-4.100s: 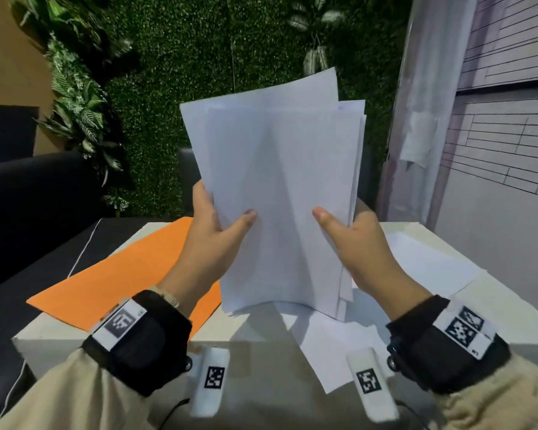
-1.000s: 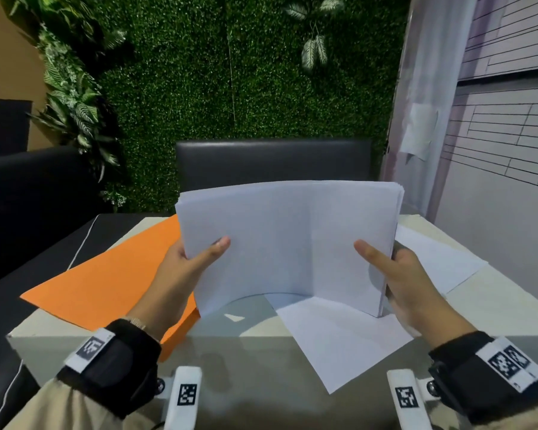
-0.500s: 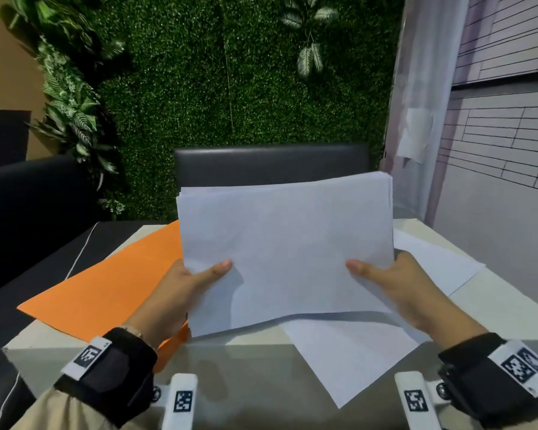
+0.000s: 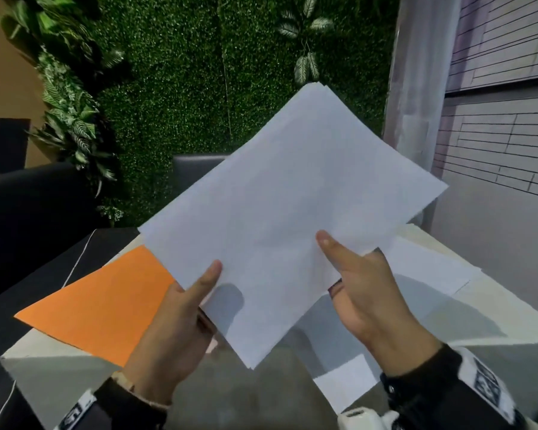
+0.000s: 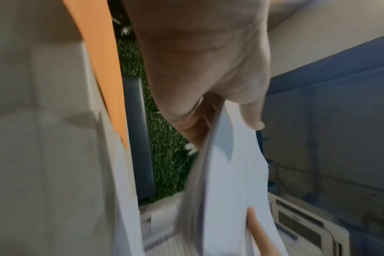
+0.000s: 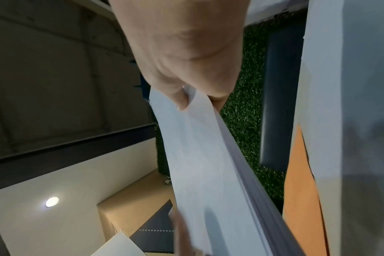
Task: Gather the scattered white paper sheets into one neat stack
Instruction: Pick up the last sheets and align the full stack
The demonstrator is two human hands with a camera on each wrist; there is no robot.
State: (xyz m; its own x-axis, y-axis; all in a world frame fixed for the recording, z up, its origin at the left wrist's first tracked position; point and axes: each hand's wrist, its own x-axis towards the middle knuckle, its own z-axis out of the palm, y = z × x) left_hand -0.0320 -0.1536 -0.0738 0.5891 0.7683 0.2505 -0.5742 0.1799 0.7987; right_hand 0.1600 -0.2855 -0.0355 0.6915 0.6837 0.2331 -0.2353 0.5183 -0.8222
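Left hand: the left hand (image 4: pixel 171 330) comes up from the near edge of the head view, thumb laid flat on the front face of the stack, the other fingers (image 5: pixel 200 131) hidden behind it, so the stack is pinched between thumb and fingers.
Right hand: the right hand (image 4: pixel 370 293) grips the stack's lower right edge the same way, thumb on the front face, fingers (image 6: pixel 217 101) curled behind.
Stack: the thick stack of white paper sheets (image 4: pixel 286 218) is held in the air above the tabletop between both hands, turned diagonally so that one corner points down toward the person and the opposite corner points up and away; its edges look roughly squared.
Loose sheets: a single white paper sheet (image 4: pixel 345 383) lies on the tabletop below the right hand, partly hidden by it; another flat white sheet (image 4: pixel 429 268) lies farther off at the right, beyond the hand.
Orange sheet: a large flat orange paper sheet (image 4: pixel 106 302) lies on the left of the tabletop, partly overhanging its left edge and passing behind the left hand.
Tabletop: the pale, glossy tabletop (image 4: pixel 510 308) carries all the loose sheets.
Beyond: a dark padded chair back (image 4: pixel 193 172) stands past the far edge, in front of a green artificial hedge wall (image 4: pixel 184 88).
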